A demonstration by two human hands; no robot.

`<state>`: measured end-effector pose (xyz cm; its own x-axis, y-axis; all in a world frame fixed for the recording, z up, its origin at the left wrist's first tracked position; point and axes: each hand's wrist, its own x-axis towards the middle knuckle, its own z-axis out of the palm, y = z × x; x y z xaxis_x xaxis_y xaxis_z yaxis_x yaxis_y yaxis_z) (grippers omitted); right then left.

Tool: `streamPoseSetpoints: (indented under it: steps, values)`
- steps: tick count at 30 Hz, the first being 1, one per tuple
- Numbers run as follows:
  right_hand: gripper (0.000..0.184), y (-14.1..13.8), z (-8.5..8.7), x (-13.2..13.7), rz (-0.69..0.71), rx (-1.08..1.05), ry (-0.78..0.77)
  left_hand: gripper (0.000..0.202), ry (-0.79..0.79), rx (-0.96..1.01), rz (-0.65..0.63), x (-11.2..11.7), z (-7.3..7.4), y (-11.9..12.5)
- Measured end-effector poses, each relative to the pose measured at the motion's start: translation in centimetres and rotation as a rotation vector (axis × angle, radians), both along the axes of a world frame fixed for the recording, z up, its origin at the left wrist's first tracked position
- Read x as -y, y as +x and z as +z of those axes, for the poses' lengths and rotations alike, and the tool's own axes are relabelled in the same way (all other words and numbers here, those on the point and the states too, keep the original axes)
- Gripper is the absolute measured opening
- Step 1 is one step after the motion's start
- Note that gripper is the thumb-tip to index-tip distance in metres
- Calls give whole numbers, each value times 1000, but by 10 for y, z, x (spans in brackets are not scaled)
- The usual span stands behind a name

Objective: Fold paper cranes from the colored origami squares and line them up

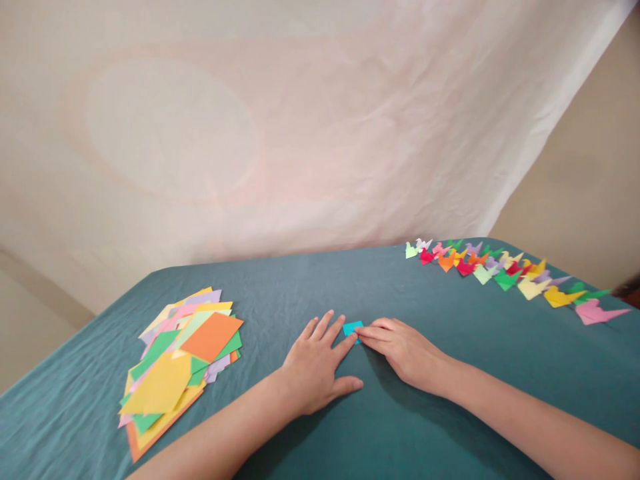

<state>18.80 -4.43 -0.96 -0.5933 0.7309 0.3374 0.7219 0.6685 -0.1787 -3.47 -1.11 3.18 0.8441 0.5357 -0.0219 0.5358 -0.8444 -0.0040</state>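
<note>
A small blue piece of folded origami paper (353,327) lies on the green tablecloth (320,287), between my two hands. My left hand (315,363) rests palm down with its fingers spread, the index fingertip pressing the near edge of the paper. From the other side, my right hand (407,350) has its fingers drawn together, their tips on the paper's right edge. Those fingertips cover part of the paper, so its exact fold cannot be made out.
A loose pile of coloured paper squares (213,338) lies to the left. Several folded paper birds (533,287) stand in rows toward the far right edge of the table. Behind the table hangs a pale cloth (320,133).
</note>
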Motion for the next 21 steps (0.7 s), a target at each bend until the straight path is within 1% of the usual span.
streamPoseSetpoints:
  steps: [9, 21]
  values:
    - [36, -3, 1, 0, 12, 8, 7, 68, -4, -12, 15, 3, 2, 2]
    - [37, -2, -1, 0, 22, -9, 31, 67, 34, -8, 22, 4, 2, 5]
